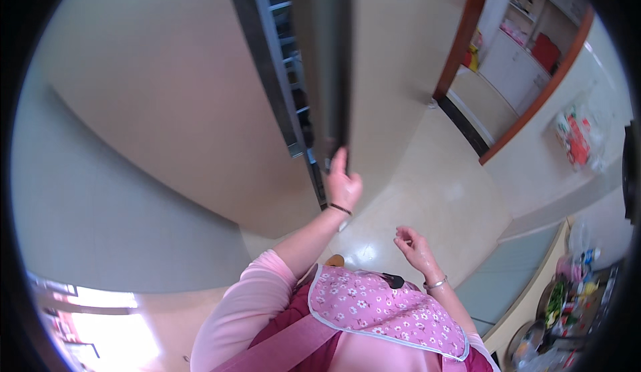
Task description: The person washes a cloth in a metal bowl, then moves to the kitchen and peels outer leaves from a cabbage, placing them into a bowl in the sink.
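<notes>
My left hand (344, 184) is at the edge of a tall, partly open refrigerator door (328, 81), its fingers at the dark edge of the door; the grip is blurred. Through the narrow gap, lit shelves (288, 46) with dark items on them show inside. Lower and to the right, my right hand (412, 246) hangs in the air over the floor, fingers loosely curled and apart, with nothing in it. It looks wet. A dark band is on my left wrist and a metal bangle on my right. I wear a pink flowered apron (380, 307).
At the lower right, a counter (526, 292) holds a pan of green vegetables (555, 304), bowls and plastic bags. A plastic bag (576, 136) hangs on the right wall. A brown-framed doorway (455, 46) stands at the upper right, with white cabinets (511, 76) beyond.
</notes>
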Available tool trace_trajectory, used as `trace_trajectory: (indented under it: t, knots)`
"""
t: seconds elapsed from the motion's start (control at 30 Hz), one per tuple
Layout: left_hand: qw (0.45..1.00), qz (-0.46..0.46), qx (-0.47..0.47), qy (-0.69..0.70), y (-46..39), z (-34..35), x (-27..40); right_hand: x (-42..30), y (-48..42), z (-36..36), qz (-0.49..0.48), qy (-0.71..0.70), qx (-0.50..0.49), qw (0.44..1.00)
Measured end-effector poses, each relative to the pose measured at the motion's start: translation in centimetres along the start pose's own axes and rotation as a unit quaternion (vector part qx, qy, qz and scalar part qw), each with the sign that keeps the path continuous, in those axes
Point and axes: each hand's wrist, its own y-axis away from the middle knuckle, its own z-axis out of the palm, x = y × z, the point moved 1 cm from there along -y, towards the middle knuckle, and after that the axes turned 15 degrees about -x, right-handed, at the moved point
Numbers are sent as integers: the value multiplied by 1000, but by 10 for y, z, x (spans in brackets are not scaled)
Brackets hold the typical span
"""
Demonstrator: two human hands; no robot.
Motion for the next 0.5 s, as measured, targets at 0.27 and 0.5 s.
trace_trajectory:
  t: [0.27, 0.5]
  knots:
    - [940, 188, -283, 42, 77, 27, 42, 4, -37, -22, -71, 31, 128, 989]
    - [933, -37, -335, 122, 87, 59, -84, 15, -14, -68, -156, 99, 264, 947]
